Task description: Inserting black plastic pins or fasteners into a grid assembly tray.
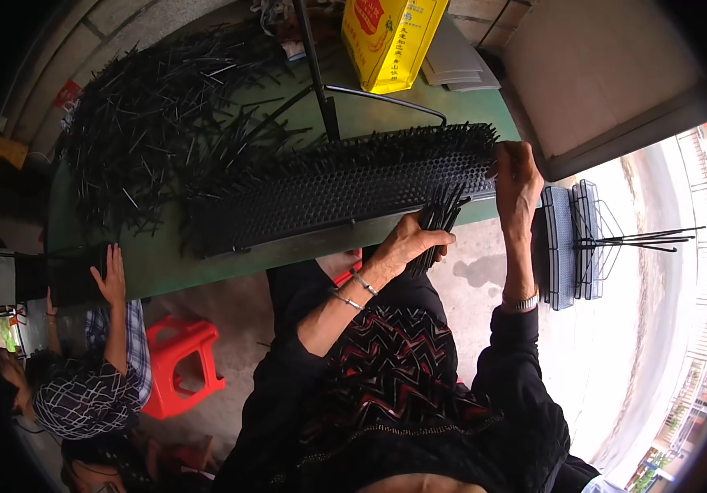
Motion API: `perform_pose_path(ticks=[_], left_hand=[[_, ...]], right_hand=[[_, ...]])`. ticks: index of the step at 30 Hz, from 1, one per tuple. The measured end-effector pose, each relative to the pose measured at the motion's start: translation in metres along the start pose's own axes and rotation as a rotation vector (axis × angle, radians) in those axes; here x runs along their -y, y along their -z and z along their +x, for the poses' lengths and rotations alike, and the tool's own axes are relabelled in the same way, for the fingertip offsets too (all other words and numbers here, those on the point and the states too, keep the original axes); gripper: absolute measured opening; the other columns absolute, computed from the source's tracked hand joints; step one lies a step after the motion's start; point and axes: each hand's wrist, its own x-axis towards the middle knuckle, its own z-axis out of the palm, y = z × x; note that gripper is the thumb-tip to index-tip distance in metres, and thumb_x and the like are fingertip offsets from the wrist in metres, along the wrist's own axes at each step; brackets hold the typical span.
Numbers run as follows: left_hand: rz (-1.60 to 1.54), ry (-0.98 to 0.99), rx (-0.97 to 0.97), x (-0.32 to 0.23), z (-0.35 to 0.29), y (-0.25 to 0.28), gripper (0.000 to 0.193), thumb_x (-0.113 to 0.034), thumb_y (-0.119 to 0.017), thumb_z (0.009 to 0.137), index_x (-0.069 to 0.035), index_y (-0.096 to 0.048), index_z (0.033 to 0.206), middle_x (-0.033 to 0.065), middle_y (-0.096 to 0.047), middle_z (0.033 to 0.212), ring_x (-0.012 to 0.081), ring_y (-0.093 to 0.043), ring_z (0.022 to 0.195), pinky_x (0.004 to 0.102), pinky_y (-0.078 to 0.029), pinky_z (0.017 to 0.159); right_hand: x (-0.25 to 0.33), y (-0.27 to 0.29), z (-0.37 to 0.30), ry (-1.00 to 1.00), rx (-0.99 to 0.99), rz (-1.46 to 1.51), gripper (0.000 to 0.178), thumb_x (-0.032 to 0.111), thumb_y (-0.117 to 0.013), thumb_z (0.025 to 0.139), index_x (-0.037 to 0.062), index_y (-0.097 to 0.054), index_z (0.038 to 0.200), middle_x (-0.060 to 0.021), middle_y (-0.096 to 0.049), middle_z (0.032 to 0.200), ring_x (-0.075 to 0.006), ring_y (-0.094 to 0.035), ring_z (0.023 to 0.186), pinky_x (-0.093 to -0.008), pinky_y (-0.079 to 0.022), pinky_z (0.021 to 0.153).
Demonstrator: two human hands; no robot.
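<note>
My left hand (404, 246) is closed around a bundle of thin black sticks (445, 212), which fan out a little at the top, just off the table's near edge. Before me a long black perforated panel (341, 195) lies slantwise, with many black sticks (386, 146) standing in the holes along its far side; the nearer rows show bare holes. At the panel's right end my right hand (518, 172) has its fingers pinched together. Whatever is between those fingertips is too small to make out.
A large heap of black sticks (164, 115) covers the green table's (181, 275) left part. A black metal stand (318, 86) rises behind the panel, near a yellow box (386, 45). Black racks (571, 246) stand at right. Lower left are a red stool (181, 361) and another person (90, 386).
</note>
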Motion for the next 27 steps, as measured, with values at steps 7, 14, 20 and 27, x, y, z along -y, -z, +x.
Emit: perform_pose_path(ticks=[7, 14, 20, 27], left_hand=[[-0.027, -0.056, 0.018, -0.002, 0.001, -0.004, 0.012, -0.008, -0.068, 0.079, -0.003, -0.059, 0.084, 0.0053, -0.06, 0.063, 0.014, -0.057, 0.054, 0.0282, -0.049, 0.051], [-0.059, -0.044, 0.013, -0.004, -0.001, -0.002, 0.012, -0.01, -0.068, 0.079, -0.004, -0.058, 0.081, 0.0055, -0.06, 0.063, 0.0143, -0.058, 0.054, 0.0287, -0.049, 0.052], [-0.068, -0.028, 0.001, -0.006, -0.002, -0.004, 0.013, -0.011, -0.069, 0.078, -0.005, -0.058, 0.076, 0.0055, -0.06, 0.063, 0.0144, -0.058, 0.054, 0.0289, -0.049, 0.052], [-0.071, -0.03, 0.0, -0.008, -0.004, -0.004, 0.013, -0.011, -0.069, 0.078, -0.005, -0.058, 0.076, 0.0051, -0.06, 0.063, 0.0143, -0.058, 0.054, 0.0288, -0.049, 0.051]], right_hand=[[-0.039, -0.025, 0.01, 0.209, -0.125, -0.18, 0.008, 0.009, -0.058, 0.092, 0.0009, -0.059, 0.094, -0.0091, -0.063, 0.072, -0.0126, -0.06, 0.058, -0.0265, -0.047, 0.055], [-0.029, -0.02, 0.014, 0.159, -0.017, -0.145, 0.01, 0.009, -0.059, 0.092, 0.0002, -0.06, 0.096, -0.0091, -0.065, 0.076, -0.012, -0.061, 0.059, -0.0259, -0.048, 0.055], [-0.018, -0.019, 0.013, 0.084, 0.046, -0.011, 0.01, 0.008, -0.06, 0.091, -0.0004, -0.061, 0.096, -0.0079, -0.066, 0.076, -0.0111, -0.062, 0.061, -0.0249, -0.048, 0.057], [-0.024, -0.022, 0.012, 0.12, 0.086, -0.097, 0.008, 0.009, -0.061, 0.09, 0.0027, -0.063, 0.094, -0.0106, -0.066, 0.077, -0.0145, -0.064, 0.066, -0.0279, -0.048, 0.06]])
